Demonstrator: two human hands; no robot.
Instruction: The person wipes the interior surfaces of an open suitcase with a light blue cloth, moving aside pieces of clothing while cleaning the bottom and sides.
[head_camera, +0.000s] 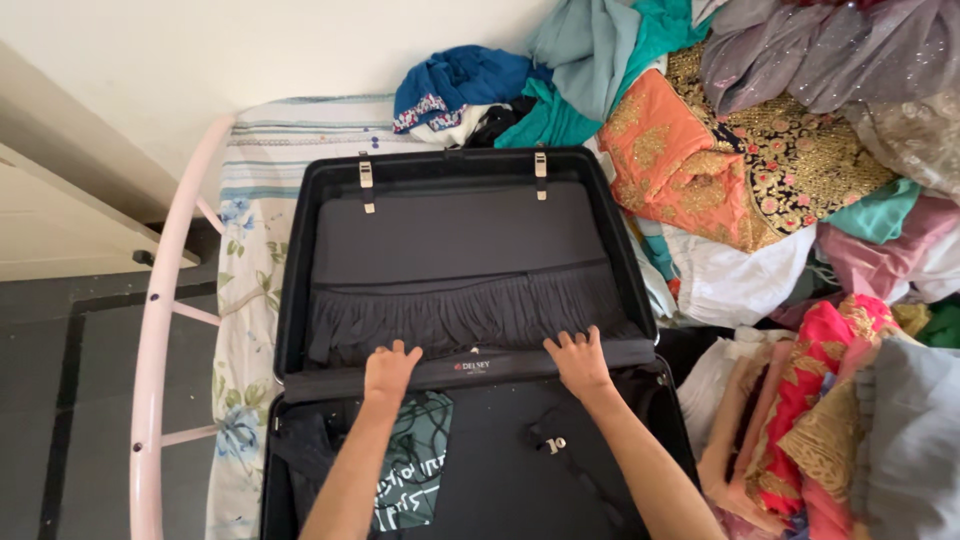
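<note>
A black hard-shell suitcase (300, 250) lies open on a bed, its lid leaning away from me. The lid holds a dark grey lining with a gathered elastic pocket (470, 310). My left hand (388, 368) and my right hand (578, 360) rest palm down on the hinge band between lid and base, fingers spread, at the pocket's lower edge. Neither hand holds anything. In the base beneath my forearms lie dark clothes, among them a green and black patterned piece (415, 470).
A large heap of bright clothes (760, 170) fills the bed to the right: orange embroidered, teal, pink, grey, white. A blue garment (455, 85) lies behind the lid. The pink metal bed frame (160, 320) and floral sheet (245, 300) run along the left, dark floor beyond.
</note>
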